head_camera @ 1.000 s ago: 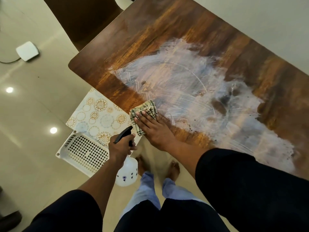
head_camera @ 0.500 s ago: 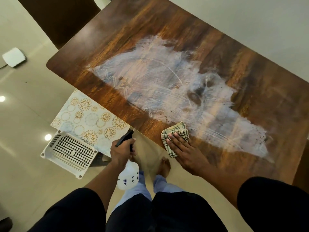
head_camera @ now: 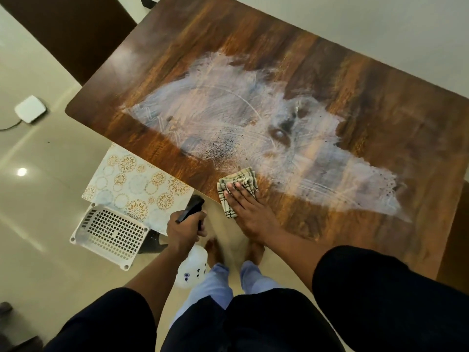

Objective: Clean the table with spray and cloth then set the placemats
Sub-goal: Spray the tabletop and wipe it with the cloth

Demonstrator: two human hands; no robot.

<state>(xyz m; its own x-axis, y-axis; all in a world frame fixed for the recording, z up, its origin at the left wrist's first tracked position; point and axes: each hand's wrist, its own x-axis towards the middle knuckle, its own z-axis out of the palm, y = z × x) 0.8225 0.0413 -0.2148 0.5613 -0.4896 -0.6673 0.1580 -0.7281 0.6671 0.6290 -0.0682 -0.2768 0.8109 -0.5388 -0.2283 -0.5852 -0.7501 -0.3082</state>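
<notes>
A dark wooden table (head_camera: 317, 59) carries a wide whitish wet smear across its middle. My right hand (head_camera: 247, 209) presses flat, fingers straight, on a folded checked cloth (head_camera: 238, 185) at the table's near edge. My left hand (head_camera: 185, 228) grips the black trigger head of a white spray bottle (head_camera: 193, 268), held below the table edge over the floor. Placemats (head_camera: 137, 181) with gold and blue circle patterns lie on a low surface left of the table, partly under its edge.
A white perforated plastic stool (head_camera: 109, 236) stands beside the placemats. A dark chair (head_camera: 68, 29) sits at the table's far left end. A small white box (head_camera: 30, 109) with a cable lies on the glossy floor. A pale wall runs behind the table.
My right hand slid the cloth rightward along the near edge, then back a little to the left. The left hand kept its grip on the spray bottle.
</notes>
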